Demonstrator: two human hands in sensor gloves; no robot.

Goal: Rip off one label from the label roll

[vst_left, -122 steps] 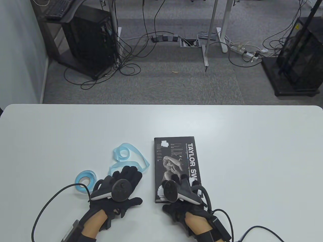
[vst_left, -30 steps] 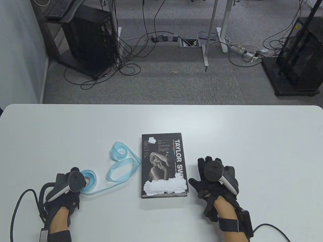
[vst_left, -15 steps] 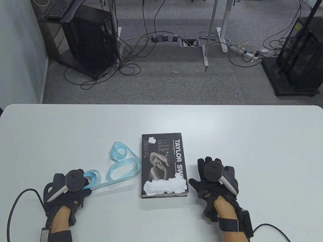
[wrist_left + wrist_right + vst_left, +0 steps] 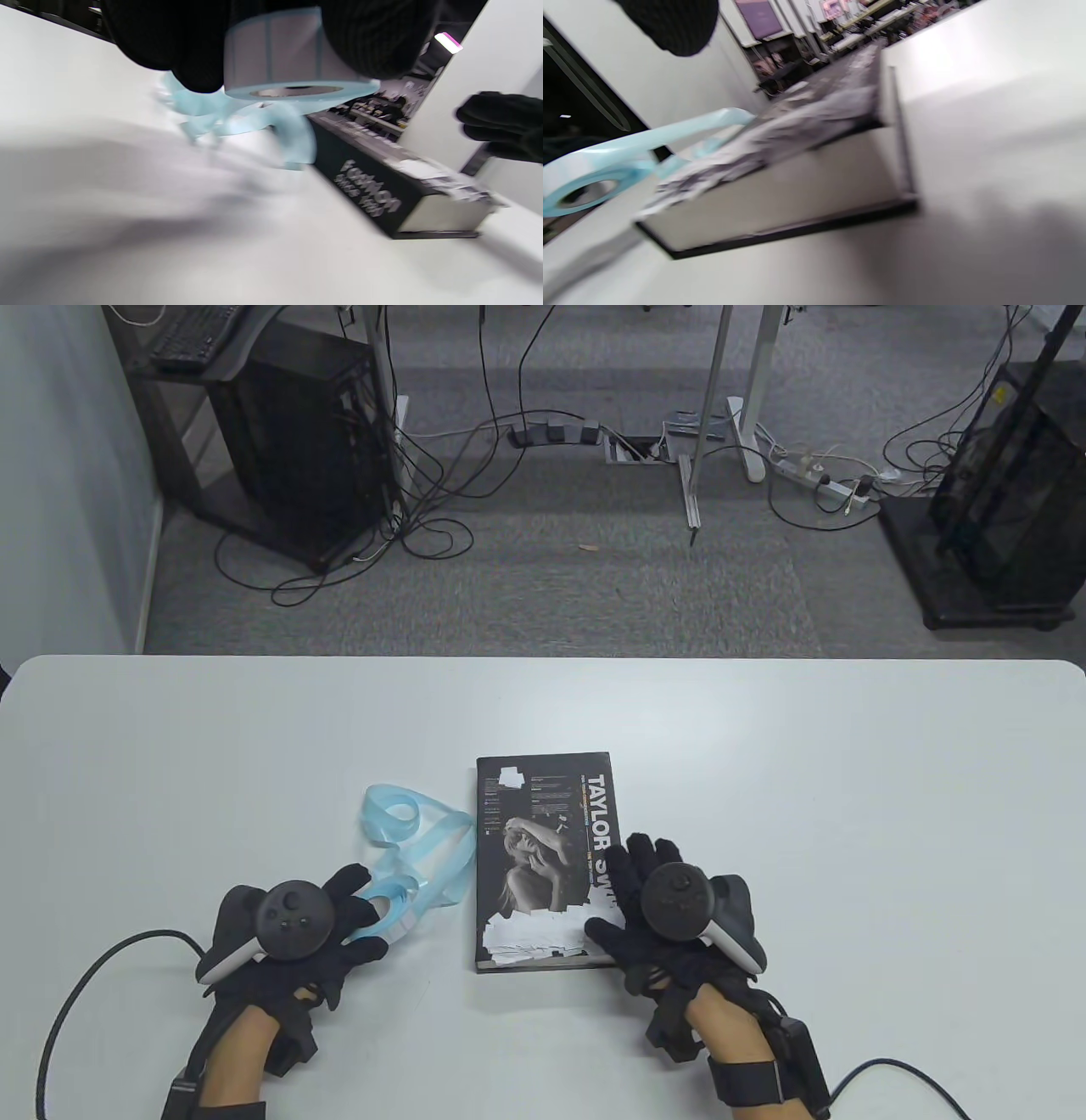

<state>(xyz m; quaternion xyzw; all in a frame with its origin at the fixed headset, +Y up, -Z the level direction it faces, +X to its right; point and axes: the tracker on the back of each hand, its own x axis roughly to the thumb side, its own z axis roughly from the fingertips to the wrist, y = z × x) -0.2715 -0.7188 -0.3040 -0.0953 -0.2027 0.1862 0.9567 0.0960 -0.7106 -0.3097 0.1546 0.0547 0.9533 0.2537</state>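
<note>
The label roll [image 4: 397,913], pale blue with white labels, is gripped in my left hand [image 4: 369,914] and lifted off the table just left of the book. In the left wrist view the roll [image 4: 292,55] sits between my gloved fingers [image 4: 373,38]. A long loose tail of blue backing strip [image 4: 407,831] curls on the table beyond it. My right hand [image 4: 629,891] is spread open and empty, its fingers over the book's right edge. The right wrist view shows the roll [image 4: 589,182] left of the book [image 4: 818,182].
A black hardcover book [image 4: 543,831] lies mid-table, with several white labels [image 4: 534,933] stuck on its near end. The white table [image 4: 764,746] stretches wide around it. Glove cables trail off the near edge.
My left hand has picked the roll up and carried it right, toward the book, dragging the strip along. My right hand has moved left onto the book's right edge.
</note>
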